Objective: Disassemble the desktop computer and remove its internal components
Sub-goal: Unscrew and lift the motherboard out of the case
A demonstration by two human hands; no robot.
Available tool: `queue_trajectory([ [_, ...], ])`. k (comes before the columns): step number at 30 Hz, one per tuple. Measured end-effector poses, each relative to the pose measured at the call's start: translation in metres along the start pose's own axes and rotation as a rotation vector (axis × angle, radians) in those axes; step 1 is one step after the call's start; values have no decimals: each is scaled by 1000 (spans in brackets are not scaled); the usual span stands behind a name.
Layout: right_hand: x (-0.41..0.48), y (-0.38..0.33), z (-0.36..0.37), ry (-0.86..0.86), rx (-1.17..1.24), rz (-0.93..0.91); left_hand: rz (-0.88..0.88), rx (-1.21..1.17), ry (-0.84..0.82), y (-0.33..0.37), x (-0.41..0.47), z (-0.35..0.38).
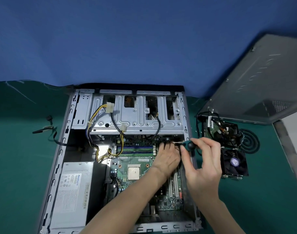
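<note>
Right hand (205, 159): fingers curled round the teal-and-black handle of a screwdriver (189, 145), aimed toward the motherboard's (136, 161) far right corner, likely for a mounting screw. Left hand (166, 156): fingers dip among thin wires (177, 143) at that corner, probably keeping them aside; tips are hidden, so the grip cannot be told. Desktop computer (65, 149): side off, laid flat on the bench (18, 149) so the board faces up; CPU (133, 173) bared. Power supply (72, 191): seated near left; the blue label mark seems to read Huntkey, small print illegible. Cooling fan (234, 163): removed, parked right of the case.
</note>
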State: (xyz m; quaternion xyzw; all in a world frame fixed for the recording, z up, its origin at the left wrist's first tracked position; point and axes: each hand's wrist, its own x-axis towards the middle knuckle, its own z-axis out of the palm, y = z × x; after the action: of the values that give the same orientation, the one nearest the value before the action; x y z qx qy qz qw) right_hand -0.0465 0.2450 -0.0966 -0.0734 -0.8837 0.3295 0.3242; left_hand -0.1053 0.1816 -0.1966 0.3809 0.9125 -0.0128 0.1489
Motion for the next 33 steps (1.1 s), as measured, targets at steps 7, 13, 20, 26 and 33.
queue_trajectory([
  [7,2,0,7,-12,-6,-5,42,23,-11,-1,2,-10],
  [13,6,3,6,16,22,19,138,139,-5,-1,8,-14],
  [20,9,0,5,71,46,29,-7,145,-32,13,2,-14],
  [26,11,2,1,67,60,67,49,141,-54,9,6,-10],
  [33,12,1,1,66,81,130,44,105,-48,7,5,-7],
])
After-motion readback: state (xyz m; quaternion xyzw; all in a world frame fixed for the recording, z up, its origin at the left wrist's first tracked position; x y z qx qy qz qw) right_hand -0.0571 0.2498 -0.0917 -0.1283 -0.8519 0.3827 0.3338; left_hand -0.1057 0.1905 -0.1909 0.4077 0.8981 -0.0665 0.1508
